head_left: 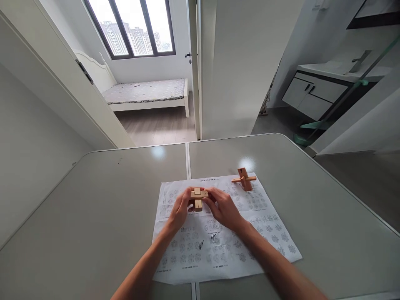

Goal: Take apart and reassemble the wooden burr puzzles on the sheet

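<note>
Between my two hands is a light wooden interlocking puzzle [198,205], built of crossed blocks. My left hand [182,205] grips its left side, the fingers curled behind it and partly hidden. On the right side, the thumb and fingers of my right hand [222,205] close on the end of a crosswise block. Under both hands lies a printed instruction sheet [187,266] with rows of small diagrams and a few dark marks. A second, more reddish wooden puzzle [244,180] of crossed flat pieces rests on the sheet's upper right corner, apart from my hands.
The sheet lies on a grey table [109,216] with a seam [188,160] down its middle and a pale raised edge. Beyond the table are a doorway, a bed [146,91] under a window [134,29], and a washbasin cabinet [315,91] at right.
</note>
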Available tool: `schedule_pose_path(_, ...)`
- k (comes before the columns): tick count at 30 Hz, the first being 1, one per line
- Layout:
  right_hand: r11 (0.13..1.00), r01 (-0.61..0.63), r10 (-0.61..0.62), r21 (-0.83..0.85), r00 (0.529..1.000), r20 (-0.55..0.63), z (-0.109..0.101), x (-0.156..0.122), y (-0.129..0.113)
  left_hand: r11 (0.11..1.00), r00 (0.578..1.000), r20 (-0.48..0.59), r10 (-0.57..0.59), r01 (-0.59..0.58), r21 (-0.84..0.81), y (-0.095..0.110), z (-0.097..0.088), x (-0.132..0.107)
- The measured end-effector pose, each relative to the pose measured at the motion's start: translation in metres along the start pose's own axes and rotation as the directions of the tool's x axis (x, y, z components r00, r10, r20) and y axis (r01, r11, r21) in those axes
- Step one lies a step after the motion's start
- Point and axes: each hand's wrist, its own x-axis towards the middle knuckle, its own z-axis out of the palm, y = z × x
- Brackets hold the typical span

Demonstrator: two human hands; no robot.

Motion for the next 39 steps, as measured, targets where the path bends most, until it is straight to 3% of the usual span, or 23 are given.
schedule_pose_path(2,1.0,-0.001,0.001,-0.01,1.0,0.004,0.002,-0.001,-0.001,0.999,0.998,-0.046,-0.04,0.04,-0.006,-0.001,0.002,0.001)
schedule_pose_path(11,1.0,-0.026,0.026,0.0,0.999,0.021,0.004,-0.002,-0.004,1.0,0.996,-0.091,0.014,-0.012,0.023,0.0,0.003,0.001)
schedule_pose_path(24,0.994,-0.11,0.11,0.006,0.994,-0.017,0.0,0.002,-0.003,0.997,0.997,0.036,0.07,-0.068,-0.038,-0.008,0.0,0.001)
schedule_pose_path(28,0.989,-0.139,0.133,-0.054,0.985,-0.108,-0.004,0.004,0.006,0.995,0.992,-0.117,0.052,-0.062,-0.081,-0.006,-0.002,0.004)
schedule_pose_path(32,0.974,-0.186,0.16,-0.133,0.969,-0.186,-0.004,0.003,0.016,0.991,0.955,-0.294,0.031,-0.066,-0.112,-0.005,-0.006,0.009)
schedule_pose_path(35,0.967,-0.198,0.176,-0.158,0.973,-0.147,-0.003,0.001,0.02,0.99,0.942,-0.334,0.022,-0.067,-0.124,-0.006,-0.009,0.011)
schedule_pose_path(39,0.97,-0.174,0.168,-0.171,0.984,-0.051,-0.006,0.0,0.023,0.988,0.95,-0.311,0.013,-0.059,-0.14,-0.006,-0.009,0.011)
